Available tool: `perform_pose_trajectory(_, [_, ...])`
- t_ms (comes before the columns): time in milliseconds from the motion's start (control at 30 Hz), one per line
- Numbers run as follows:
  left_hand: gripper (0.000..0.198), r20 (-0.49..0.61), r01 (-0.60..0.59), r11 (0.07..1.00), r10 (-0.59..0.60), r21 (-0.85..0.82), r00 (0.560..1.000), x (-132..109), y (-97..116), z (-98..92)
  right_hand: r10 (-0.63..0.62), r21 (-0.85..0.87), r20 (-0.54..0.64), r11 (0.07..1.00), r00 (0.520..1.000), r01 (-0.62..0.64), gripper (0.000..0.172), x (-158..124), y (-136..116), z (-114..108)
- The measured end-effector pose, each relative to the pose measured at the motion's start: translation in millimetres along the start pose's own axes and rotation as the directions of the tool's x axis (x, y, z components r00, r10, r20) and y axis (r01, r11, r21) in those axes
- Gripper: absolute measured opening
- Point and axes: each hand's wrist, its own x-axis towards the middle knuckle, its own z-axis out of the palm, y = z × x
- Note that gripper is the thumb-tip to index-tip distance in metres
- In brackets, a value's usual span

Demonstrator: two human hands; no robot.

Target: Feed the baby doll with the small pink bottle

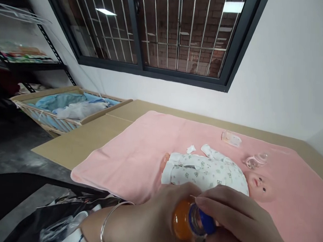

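Close to me at the bottom of the view is a small bottle of orange liquid (180, 219), lying tilted on its side. My left hand (154, 218), with a silver bangle at the wrist, is wrapped around the bottle. The fingers of my right hand (237, 213) close over its blue cap (206, 221). Whether the cap is loose, I cannot tell. Just beyond both hands a baby doll (207, 171) in a white printed suit lies on its back, partly hidden by them.
A pink blanket (139, 148) covers much of the tan table (96, 139). Near the doll are a clear bottle (231, 139), a pinkish clear item (257, 160) and a small white piece (191, 149). A wooden crib (82, 123) stands left; a barred window (142, 68) is behind.
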Motion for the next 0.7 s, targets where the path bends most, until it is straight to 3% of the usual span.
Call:
perform_pose_trajectory(100, [0.052, 0.064, 0.128, 0.986, -0.121, -0.108, 0.991, -2.1, -17.8, 7.0, -0.019, -0.041, 0.077, 0.999, 0.997, 0.022, 0.027, 9.4, 7.5, 8.4])
perform_pose_trajectory(200, [0.054, 0.193, 0.271, 0.937, -0.230, -0.223, 0.954, -0.5, -38.5, 10.9, -0.075, -0.061, 0.258, 0.994, 0.963, 0.094, 0.027, 11.2, 23.1, 11.4])
perform_pose_trajectory(333, [0.056, 0.356, 0.342, 0.847, -0.197, -0.408, 0.913, 5.7, -60.8, 18.6, -0.187, 0.153, 0.426, 0.979, 0.885, 0.134, 0.029, 7.0, 43.8, 17.4])
perform_pose_trajectory(400, [0.057, 0.365, 0.349, 0.827, -0.191, -0.440, 0.911, 8.1, -65.3, 23.6, -0.091, 0.168, 0.481, 0.986, 0.872, 0.010, 0.026, 3.7, 46.3, 23.6])
perform_pose_trajectory(467, [0.060, 0.307, 0.360, 0.851, -0.251, -0.382, 0.918, 8.6, -66.0, 27.6, 0.125, 0.034, 0.510, 0.986, 0.851, -0.165, 0.023, -0.1, 43.8, 28.8])
perform_pose_trajectory(567, [0.061, 0.236, 0.398, 0.862, -0.335, -0.314, 0.912, 6.8, -65.5, 30.3, 0.338, -0.133, 0.455, 0.941, 0.824, -0.313, 0.039, -6.9, 40.0, 26.6])
perform_pose_trajectory(633, [0.059, 0.272, 0.428, 0.815, -0.342, -0.391, 0.899, 5.5, -67.2, 30.4, 0.347, -0.158, 0.386, 0.938, 0.855, -0.309, 0.043, -11.1, 41.2, 18.5])
perform_pose_trajectory(700, [0.059, 0.339, 0.454, 0.746, -0.317, -0.487, 0.886, 5.4, -70.4, 30.6, 0.249, -0.130, 0.362, 0.968, 0.898, -0.215, 0.031, -14.1, 44.2, 10.7])
